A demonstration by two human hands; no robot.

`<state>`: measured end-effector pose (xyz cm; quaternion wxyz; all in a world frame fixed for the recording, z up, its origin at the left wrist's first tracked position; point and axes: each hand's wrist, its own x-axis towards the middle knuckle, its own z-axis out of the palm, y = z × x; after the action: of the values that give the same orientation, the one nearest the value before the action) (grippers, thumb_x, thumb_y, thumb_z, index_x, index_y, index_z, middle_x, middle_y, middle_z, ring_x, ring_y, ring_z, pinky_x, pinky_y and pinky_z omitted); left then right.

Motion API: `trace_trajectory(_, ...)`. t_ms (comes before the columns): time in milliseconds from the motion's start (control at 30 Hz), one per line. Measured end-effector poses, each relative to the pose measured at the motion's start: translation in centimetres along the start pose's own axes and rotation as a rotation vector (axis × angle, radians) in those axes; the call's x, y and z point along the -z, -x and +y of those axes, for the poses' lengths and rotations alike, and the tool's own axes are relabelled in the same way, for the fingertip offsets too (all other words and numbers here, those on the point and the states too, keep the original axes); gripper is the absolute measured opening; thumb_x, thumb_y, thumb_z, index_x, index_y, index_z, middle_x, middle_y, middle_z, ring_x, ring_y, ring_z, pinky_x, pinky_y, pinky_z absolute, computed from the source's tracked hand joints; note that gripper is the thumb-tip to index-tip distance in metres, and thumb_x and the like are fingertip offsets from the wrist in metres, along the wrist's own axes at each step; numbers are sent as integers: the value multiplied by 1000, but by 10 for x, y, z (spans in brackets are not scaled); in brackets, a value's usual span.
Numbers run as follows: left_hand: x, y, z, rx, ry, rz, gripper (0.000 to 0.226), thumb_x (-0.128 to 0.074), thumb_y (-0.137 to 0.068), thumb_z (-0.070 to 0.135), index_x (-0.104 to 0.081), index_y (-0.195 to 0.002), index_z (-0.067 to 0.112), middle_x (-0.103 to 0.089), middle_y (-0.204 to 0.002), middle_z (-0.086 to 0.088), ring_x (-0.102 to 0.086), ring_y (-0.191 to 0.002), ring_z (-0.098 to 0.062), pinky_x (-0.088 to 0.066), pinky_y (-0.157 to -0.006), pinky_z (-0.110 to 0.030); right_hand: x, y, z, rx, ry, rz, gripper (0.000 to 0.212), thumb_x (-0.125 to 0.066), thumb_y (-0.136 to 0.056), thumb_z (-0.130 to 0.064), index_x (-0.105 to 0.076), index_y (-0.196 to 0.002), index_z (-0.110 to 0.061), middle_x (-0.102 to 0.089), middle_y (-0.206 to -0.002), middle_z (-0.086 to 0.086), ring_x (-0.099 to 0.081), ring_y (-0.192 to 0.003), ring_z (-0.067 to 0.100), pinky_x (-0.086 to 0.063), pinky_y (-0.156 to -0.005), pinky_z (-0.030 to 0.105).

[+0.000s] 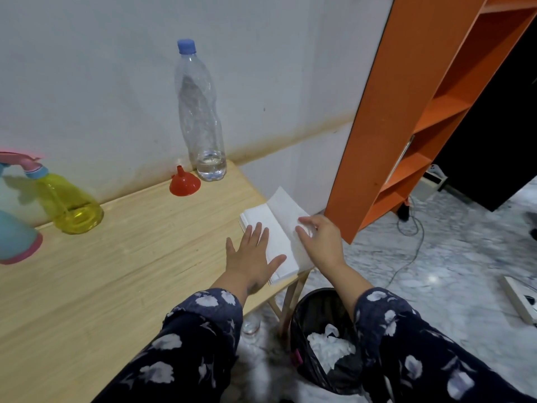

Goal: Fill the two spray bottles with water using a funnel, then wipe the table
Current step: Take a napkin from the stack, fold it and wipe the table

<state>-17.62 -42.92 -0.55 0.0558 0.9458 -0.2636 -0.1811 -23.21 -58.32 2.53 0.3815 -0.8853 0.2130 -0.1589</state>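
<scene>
While the left hand (252, 254) lies flat on the stack of paper towels (274, 238) with its fingers straight and spread, the right hand (321, 238) pinches the top sheet at its right edge, fingers curled on the paper, sheet partly lifted. Stack sits at the right end of the bench (125, 257), overhanging the corner a bit.

Filling looks done, judging by layout: yellow spray bottle (68, 203) and blue spray bottle (16, 237) both stand capped at the left of the bench, well apart from the hands. Red funnel (185, 182) rests mouth-down near the wall, just beside the clear water bottle (200, 112), which holds only a little water at its base. So the current step is likely pulling a sheet for the wipe.

Risks from here:
- More than one sheet comes up if the pinch catches several layers; left hand pressing down should limit that.
- Stack slides off the bench edge if the pull goes sideways and the left hand lets up; the bin (325, 338) with crumpled tissue is right below, so sheets could drop into it.
- Thin sheet may tear if yanked.
- Later wipe toward the wall could knock the tall, near-empty water bottle or the funnel; both light, easy to topple.
- Cannot tell from this view where the bench is wet, so some spots could be missed.
</scene>
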Motion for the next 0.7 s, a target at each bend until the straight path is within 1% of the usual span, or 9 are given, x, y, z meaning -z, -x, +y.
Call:
trace_trajectory(67, 0, 0, 1, 10, -26, -19, 82, -17, -93, 69, 13, -154, 22, 24, -160, 6, 22, -147, -14, 7, -116, -59, 9, -7, 6, -5, 5, 29, 33, -63, -86, -3, -66, -119, -5, -63, -120, 7, -59, -111, 21, -32, -86, 9)
trace_trajectory(167, -1, 1, 3, 12, -34, -35, 85, -15, -92, 71, 16, -153, 21, 28, -158, 5, 23, -147, -16, 7, -115, -61, 22, -18, 14, -38, 3, 80, 43, -55, -85, 10, -61, -125, -2, -60, -126, 9, -56, -117, 24, -26, -88, 2)
trace_trajectory(300, -1, 2, 6, 25, -36, -46, 87, -16, -91, 72, 18, -152, 20, 30, -157, 5, 25, -146, -16, 7, -115, -62, 40, -32, 16, -4, -24, 169, 51, -48, -82, 17, -57, -130, 0, -57, -130, 12, -53, -122, 23, -22, -94, 1)
trace_trajectory(367, -1, 1, 6, 34, -38, -53, 88, -17, -91, 72, 18, -152, 20, 30, -157, 5, 25, -146, -16, 7, -114, -63, 47, -40, 11, 29, -57, 156, 54, -45, -82, 18, -57, -131, -3, -57, -131, 9, -51, -125, 21, -25, -97, 4)
trace_trajectory(433, 0, -1, 6, 41, -36, -63, 88, -18, -91, 73, 18, -153, 21, 30, -157, 6, 24, -146, -16, 8, -114, -63, 52, -46, 0, 40, -142, 76, 53, -44, -84, 17, -59, -129, -6, -58, -132, 5, -51, -126, 15, -30, -98, 7)
trace_trajectory(533, 5, -3, 5, 42, -21, -91, 88, -21, -91, 72, 16, -153, 22, 28, -158, 6, 22, -147, -16, 8, -114, -63, 52, -50, -20, 61, -250, -47, 44, -45, -90, 9, -62, -126, -10, -60, -130, 0, -51, -116, 3, -35, -87, -2)
trace_trajectory(600, 11, -3, 4, 40, 34, -80, 83, -25, -94, 67, 10, -155, 23, 20, -161, 7, 15, -149, -16, 6, -115, -62, 47, -52, -32, 98, -285, -93, 39, -48, -93, 4, -64, -124, -11, -62, -127, -2, -51, -108, -1, -36, -79, -6)
trace_trajectory(633, 15, -4, 2, 44, 91, -44, 79, -27, -96, 63, 6, -155, 24, 13, -163, 7, 8, -150, -16, 5, -116, -61, 43, -53, -37, 117, -289, -113, 36, -49, -93, 1, -65, -122, -12, -62, -125, -3, -53, -103, -3, -39, -79, -3)
trace_trajectory(700, 26, -4, -2, 71, 217, 101, 75, -35, -98, 55, 1, -155, 24, -1, -164, 6, -5, -150, -17, 0, -118, -57, 34, -55, -46, 144, -291, -158, 32, -50, -94, -4, -69, -116, -16, -65, -122, -4, -55, -86, -6, -44, -79, 10)
